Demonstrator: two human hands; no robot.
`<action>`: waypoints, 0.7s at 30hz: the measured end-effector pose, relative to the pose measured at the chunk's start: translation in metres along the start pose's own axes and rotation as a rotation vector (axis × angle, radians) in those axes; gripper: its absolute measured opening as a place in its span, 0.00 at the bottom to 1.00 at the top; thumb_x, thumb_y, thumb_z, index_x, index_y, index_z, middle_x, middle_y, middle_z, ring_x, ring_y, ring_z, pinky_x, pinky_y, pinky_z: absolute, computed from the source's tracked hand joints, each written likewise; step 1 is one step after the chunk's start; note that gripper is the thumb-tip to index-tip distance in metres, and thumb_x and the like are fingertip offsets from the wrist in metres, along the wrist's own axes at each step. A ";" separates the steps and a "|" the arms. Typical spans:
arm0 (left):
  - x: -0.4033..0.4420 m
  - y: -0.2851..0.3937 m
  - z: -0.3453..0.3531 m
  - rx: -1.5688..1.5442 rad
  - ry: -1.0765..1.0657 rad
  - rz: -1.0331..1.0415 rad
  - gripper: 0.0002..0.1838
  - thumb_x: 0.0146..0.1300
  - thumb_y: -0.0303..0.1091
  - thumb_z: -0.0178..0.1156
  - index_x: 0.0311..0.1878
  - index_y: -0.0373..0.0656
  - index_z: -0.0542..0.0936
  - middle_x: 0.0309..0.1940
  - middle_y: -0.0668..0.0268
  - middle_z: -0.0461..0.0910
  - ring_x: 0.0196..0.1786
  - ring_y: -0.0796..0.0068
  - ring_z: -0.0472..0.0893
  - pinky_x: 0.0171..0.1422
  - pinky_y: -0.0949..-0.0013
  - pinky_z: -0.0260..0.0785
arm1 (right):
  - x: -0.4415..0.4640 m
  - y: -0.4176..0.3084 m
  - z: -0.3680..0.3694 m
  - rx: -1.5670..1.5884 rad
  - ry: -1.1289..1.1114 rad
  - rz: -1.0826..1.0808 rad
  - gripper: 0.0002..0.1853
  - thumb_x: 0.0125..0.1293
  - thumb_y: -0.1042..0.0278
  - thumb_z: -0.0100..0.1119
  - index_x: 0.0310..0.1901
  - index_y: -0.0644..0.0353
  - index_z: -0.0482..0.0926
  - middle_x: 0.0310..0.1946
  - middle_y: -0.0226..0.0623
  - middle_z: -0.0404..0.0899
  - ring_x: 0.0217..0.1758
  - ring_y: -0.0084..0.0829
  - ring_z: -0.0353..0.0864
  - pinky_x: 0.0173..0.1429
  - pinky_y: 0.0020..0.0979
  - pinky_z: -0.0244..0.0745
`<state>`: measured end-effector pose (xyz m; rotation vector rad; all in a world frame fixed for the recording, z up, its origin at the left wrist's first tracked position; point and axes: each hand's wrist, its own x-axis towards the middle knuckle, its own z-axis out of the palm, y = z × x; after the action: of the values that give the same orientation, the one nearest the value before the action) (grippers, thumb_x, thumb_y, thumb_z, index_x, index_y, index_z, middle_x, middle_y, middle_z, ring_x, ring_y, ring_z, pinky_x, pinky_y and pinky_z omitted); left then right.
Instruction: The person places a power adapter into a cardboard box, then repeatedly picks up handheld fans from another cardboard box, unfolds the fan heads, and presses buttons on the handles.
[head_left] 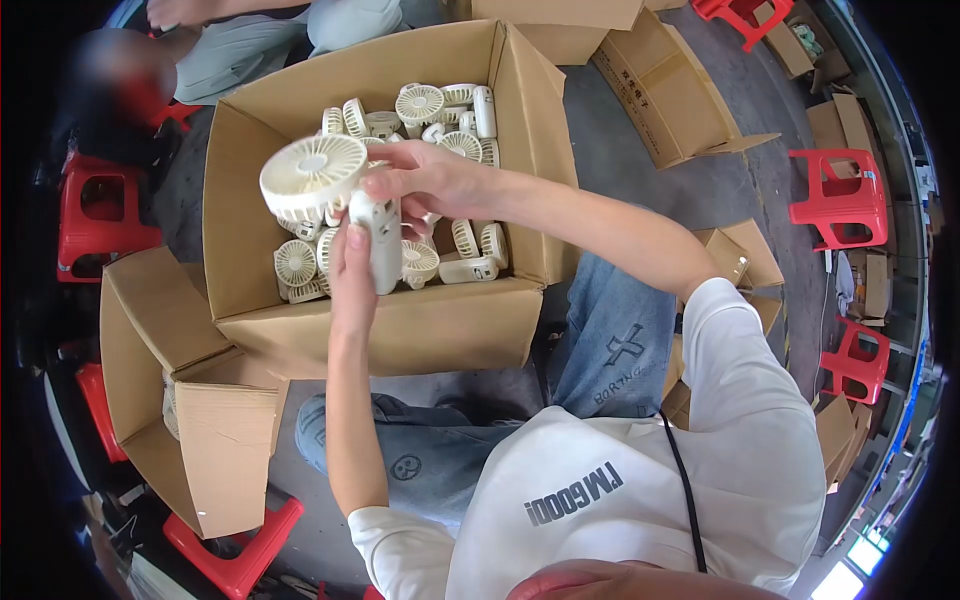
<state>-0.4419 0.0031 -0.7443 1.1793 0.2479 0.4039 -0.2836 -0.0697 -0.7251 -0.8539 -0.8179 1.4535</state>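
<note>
A white handheld fan is held up over a large open cardboard box, its round grille head pointing to the left. My left hand is closed around the lower side of the handle, thumb lying along it. From the right, my right hand grips the upper handle near the fan head, thumb and fingers pinching it. Inside the box lie several more white handheld fans, among them one with its grille facing up and another near the front.
An open carton stands at the left, and another box lies at the upper right. Red stools line the right side; another red stool is at the left. Another person's grey-clad leg shows beyond the box.
</note>
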 end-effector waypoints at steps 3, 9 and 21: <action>-0.002 0.005 -0.005 0.341 0.170 0.050 0.24 0.66 0.46 0.57 0.52 0.33 0.70 0.42 0.58 0.78 0.34 0.72 0.79 0.41 0.70 0.71 | 0.005 0.006 0.003 -0.003 0.102 -0.121 0.31 0.61 0.49 0.63 0.57 0.65 0.69 0.38 0.33 0.80 0.25 0.16 0.75 0.22 0.20 0.68; -0.003 -0.004 -0.013 0.235 0.059 0.070 0.17 0.68 0.39 0.55 0.51 0.34 0.72 0.38 0.59 0.80 0.37 0.74 0.79 0.43 0.71 0.71 | 0.000 0.007 0.022 0.017 0.221 -0.111 0.32 0.60 0.54 0.66 0.60 0.64 0.68 0.43 0.33 0.82 0.29 0.16 0.77 0.21 0.19 0.70; -0.011 -0.021 0.000 0.066 0.107 0.093 0.22 0.71 0.44 0.51 0.57 0.35 0.68 0.42 0.61 0.77 0.39 0.75 0.78 0.44 0.71 0.70 | -0.008 0.002 0.044 0.005 0.407 -0.234 0.39 0.57 0.59 0.69 0.66 0.62 0.60 0.45 0.34 0.82 0.30 0.15 0.78 0.20 0.17 0.69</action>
<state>-0.4486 -0.0085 -0.7646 1.2386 0.3017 0.5452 -0.3223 -0.0785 -0.7052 -0.9745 -0.5830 1.0301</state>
